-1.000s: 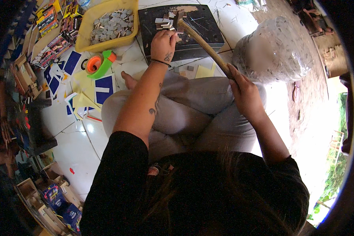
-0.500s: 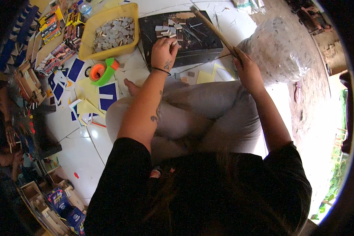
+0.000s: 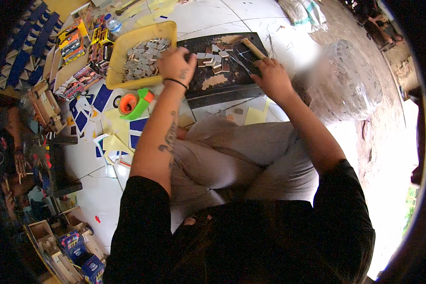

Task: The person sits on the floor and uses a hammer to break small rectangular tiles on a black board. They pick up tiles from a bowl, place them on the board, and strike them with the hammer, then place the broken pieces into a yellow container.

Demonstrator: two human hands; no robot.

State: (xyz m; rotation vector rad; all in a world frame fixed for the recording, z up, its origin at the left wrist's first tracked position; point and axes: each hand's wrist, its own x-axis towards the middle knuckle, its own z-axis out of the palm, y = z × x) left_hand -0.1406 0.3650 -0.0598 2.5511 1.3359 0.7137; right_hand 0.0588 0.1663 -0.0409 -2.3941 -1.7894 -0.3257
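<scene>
My left hand (image 3: 176,66) hangs over the right rim of a yellow plastic basin (image 3: 112,71) with many small grey-faced wooden tiles (image 3: 139,57) in it. Its fingers are bent and partly hidden, so whether they hold a tile does not show. A black block (image 3: 208,97) stands in front of my crossed legs, bearing a loose cluster of tiles (image 3: 215,60), some grey, some brown. My right hand (image 3: 273,78) is at the block's right edge, closed around a wooden stick (image 3: 253,48). Thin metal rods (image 3: 240,64) lie beside its thumb.
A clear plastic sack (image 3: 348,75) bulges at the right. Left of the block are a green-and-orange tape dispenser (image 3: 136,105), paper scraps (image 3: 113,142) and a toy box (image 3: 75,80). Wooden toy bodies (image 3: 47,106) stand farther left, near another person's hand (image 3: 20,163).
My left hand has gone from the tiles on the block to the basin's rim. The stick has been lowered and drawn in toward the block, my right hand moving left with it.
</scene>
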